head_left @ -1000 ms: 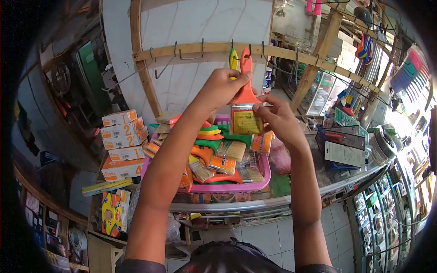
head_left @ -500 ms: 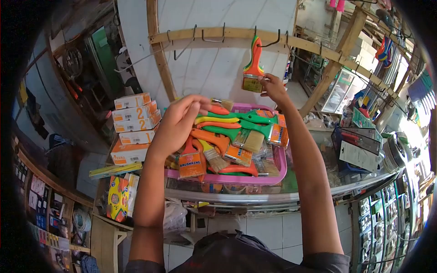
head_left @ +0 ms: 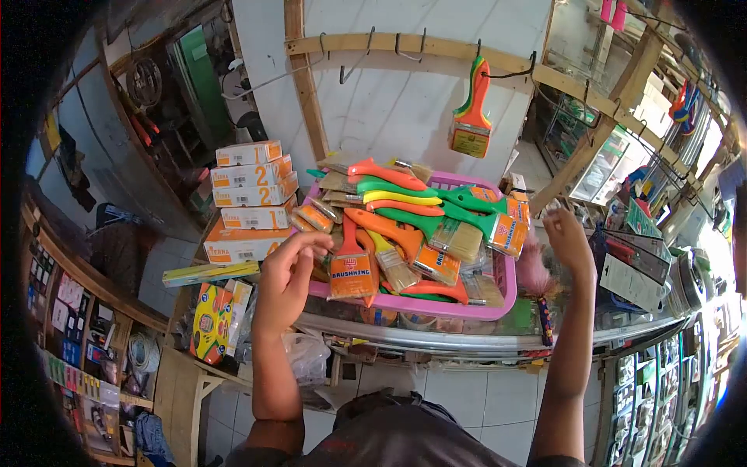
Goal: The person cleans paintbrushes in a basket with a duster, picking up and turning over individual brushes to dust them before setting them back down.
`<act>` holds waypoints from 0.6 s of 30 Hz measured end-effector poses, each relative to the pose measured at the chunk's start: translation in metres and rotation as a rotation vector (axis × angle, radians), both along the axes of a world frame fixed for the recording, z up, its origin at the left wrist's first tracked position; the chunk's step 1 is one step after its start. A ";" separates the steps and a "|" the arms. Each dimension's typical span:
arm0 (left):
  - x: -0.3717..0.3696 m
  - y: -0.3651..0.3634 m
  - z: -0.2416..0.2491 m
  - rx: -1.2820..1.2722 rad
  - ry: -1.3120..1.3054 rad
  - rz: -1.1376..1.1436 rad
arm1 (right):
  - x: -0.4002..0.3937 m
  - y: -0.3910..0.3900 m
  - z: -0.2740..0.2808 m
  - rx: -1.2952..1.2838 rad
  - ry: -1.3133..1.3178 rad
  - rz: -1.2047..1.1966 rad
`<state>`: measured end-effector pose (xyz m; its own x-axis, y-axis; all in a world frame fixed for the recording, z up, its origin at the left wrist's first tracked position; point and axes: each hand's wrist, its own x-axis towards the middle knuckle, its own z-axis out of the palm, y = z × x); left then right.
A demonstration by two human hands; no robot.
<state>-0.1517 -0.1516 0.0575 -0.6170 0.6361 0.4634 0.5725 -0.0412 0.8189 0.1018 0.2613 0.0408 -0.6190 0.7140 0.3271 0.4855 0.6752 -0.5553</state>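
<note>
A pink plastic basket (head_left: 467,311) is heaped with paintbrushes that have orange, green and yellow handles. My left hand (head_left: 286,284) is held over the basket's left front corner, its fingers loosely bent and apart, holding nothing. Nearest to it is a red-handled paintbrush (head_left: 352,268) with an orange "Brushking" wrapper. To the right of the basket, my right hand (head_left: 572,241) is raised with nothing visible in it and its fingers half bent. Several layered paintbrushes (head_left: 472,109) hang from a hook on the wooden rail, apart from both hands.
Left of the basket stands a stack of white and orange boxes (head_left: 249,194). Bare metal hooks (head_left: 358,54) stick out from the wooden rail (head_left: 436,50). A pink duster (head_left: 533,268) lies beside the basket on the glass counter (head_left: 498,338). Packaged goods (head_left: 634,268) sit at the right.
My right hand has let go of the hanging paintbrushes and come down to the right. My left hand has drawn back toward me from above the heap. The view has shifted a little left.
</note>
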 end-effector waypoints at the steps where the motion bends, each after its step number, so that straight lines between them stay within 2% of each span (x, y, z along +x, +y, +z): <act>1: -0.001 -0.002 -0.003 -0.004 -0.008 0.017 | 0.024 0.010 -0.026 0.072 -0.115 -0.065; 2: -0.001 -0.004 -0.007 -0.007 -0.020 0.038 | 0.045 0.018 -0.052 0.145 -0.235 -0.127; 4: 0.001 -0.004 -0.014 -0.003 -0.034 0.041 | 0.075 0.002 -0.078 0.070 -0.408 -0.162; 6: 0.004 -0.002 -0.021 -0.002 -0.022 0.053 | 0.089 -0.011 -0.109 -0.131 -0.508 -0.230; 9: 0.007 0.003 -0.032 0.017 0.022 0.062 | 0.099 -0.060 -0.144 0.404 -0.391 -0.327; 12: 0.015 0.004 -0.031 -0.091 0.055 0.194 | 0.098 -0.082 -0.149 0.128 -0.287 -0.438; 16: 0.027 0.015 -0.003 -0.488 -0.024 0.276 | 0.104 -0.093 -0.145 0.075 -0.060 -0.438; 17: 0.027 0.019 -0.002 -0.492 -0.027 0.275 | 0.107 -0.096 -0.144 0.076 0.053 -0.412; 18: 0.023 0.023 -0.009 -0.450 0.108 0.308 | 0.108 -0.100 -0.139 0.004 0.103 -0.406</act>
